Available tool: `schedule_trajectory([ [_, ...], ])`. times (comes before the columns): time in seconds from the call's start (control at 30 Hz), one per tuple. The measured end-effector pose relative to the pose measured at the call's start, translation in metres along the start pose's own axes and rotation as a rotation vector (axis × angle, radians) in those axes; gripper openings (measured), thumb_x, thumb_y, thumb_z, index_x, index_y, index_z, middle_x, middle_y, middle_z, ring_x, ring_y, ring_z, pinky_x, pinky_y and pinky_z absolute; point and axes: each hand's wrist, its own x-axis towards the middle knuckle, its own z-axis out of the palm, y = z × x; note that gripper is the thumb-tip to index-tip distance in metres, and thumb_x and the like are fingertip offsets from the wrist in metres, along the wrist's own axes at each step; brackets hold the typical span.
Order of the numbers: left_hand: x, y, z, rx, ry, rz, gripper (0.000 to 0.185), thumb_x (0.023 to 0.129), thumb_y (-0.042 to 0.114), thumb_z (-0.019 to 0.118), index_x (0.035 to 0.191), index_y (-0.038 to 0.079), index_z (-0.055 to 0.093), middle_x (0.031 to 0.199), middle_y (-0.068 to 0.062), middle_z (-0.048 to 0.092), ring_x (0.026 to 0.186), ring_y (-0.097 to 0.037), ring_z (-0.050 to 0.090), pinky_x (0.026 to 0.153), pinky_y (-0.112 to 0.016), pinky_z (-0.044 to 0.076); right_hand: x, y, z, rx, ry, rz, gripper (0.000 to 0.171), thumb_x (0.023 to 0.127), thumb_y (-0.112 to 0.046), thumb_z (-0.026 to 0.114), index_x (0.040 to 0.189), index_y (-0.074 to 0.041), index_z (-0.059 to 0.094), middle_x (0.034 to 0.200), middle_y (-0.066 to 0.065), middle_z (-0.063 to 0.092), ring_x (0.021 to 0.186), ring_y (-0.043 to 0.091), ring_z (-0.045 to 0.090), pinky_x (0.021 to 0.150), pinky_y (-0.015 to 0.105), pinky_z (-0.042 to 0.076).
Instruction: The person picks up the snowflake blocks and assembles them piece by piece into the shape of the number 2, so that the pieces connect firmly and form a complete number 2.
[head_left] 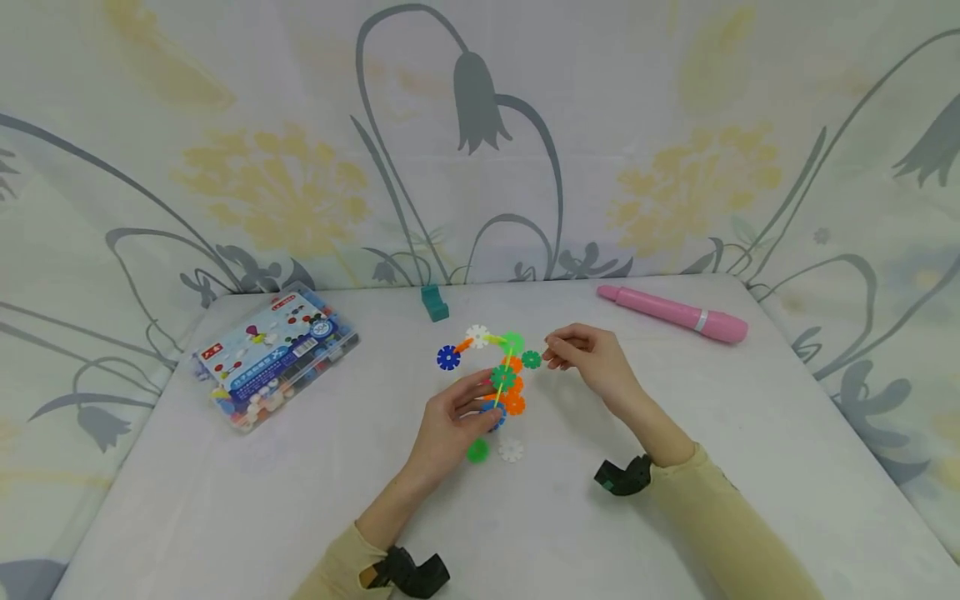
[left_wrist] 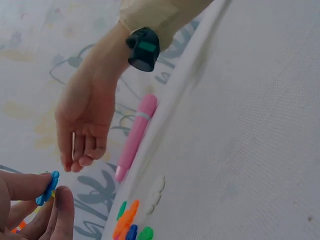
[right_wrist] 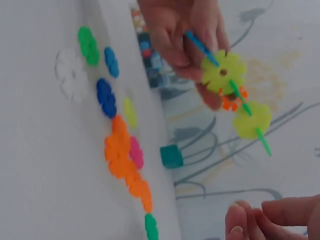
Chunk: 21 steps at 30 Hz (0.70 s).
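My left hand (head_left: 453,421) pinches a blue snowflake disc (left_wrist: 48,189) between thumb and fingers. That disc is the lower end of a strand of interlocked plastic discs, with yellow discs (right_wrist: 224,72) and green discs (head_left: 503,379) set crosswise in turn. At its top the strand bends left through a white disc (head_left: 477,336) and an orange one to a dark blue disc (head_left: 448,358). To the right of the strand hovers my right hand (head_left: 596,362), its fingers loosely curled with nothing between them. Nearest its fingertips is a dark green disc (head_left: 531,359) on the table.
Loose discs lie beneath the strand: several orange discs (right_wrist: 118,152), a green disc (head_left: 477,451) and a white disc (head_left: 512,451). A clear-sided box (head_left: 277,354) of small parts stands at left. Farther back are a teal block (head_left: 434,303) and a pink pen-shaped object (head_left: 671,313).
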Motion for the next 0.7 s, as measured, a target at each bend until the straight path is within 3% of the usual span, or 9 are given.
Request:
schedule_trajectory([
  [0.1, 0.0, 0.0, -0.001, 0.009, 0.011, -0.004, 0.052, 0.091, 0.002, 0.07, 0.14, 0.013, 0.057, 0.128, -0.012, 0.066, 0.113, -0.027, 0.064, 0.097, -0.027, 0.053, 0.014, 0.013, -0.003, -0.125, -0.002, 0.021, 0.029, 0.099, -0.019, 0.063, 0.116, 0.004, 0.067, 0.103, 0.018, 0.073, 0.092, 0.032, 0.069, 0.084, 0.04, 0.056],
  [0.27, 0.001, -0.002, -0.002, 0.032, 0.003, 0.01, 0.05, 0.092, 0.001, 0.067, 0.14, 0.01, 0.056, 0.13, -0.014, 0.065, 0.116, -0.029, 0.062, 0.102, -0.036, 0.051, 0.03, 0.027, 0.001, -0.341, -0.072, 0.055, 0.026, 0.095, -0.017, 0.067, 0.116, -0.001, 0.069, 0.105, 0.013, 0.071, 0.091, 0.022, 0.064, 0.076, 0.03, 0.051],
  [0.7, 0.002, -0.004, -0.003, 0.024, -0.003, 0.018, 0.048, 0.092, -0.002, 0.065, 0.139, 0.008, 0.057, 0.13, -0.018, 0.064, 0.119, -0.034, 0.061, 0.104, -0.044, 0.049, 0.04, 0.034, 0.015, -0.504, -0.119, -0.033, 0.026, 0.089, -0.015, 0.075, 0.11, -0.002, 0.07, 0.099, 0.013, 0.062, 0.087, 0.024, 0.056, 0.077, 0.033, 0.047],
])
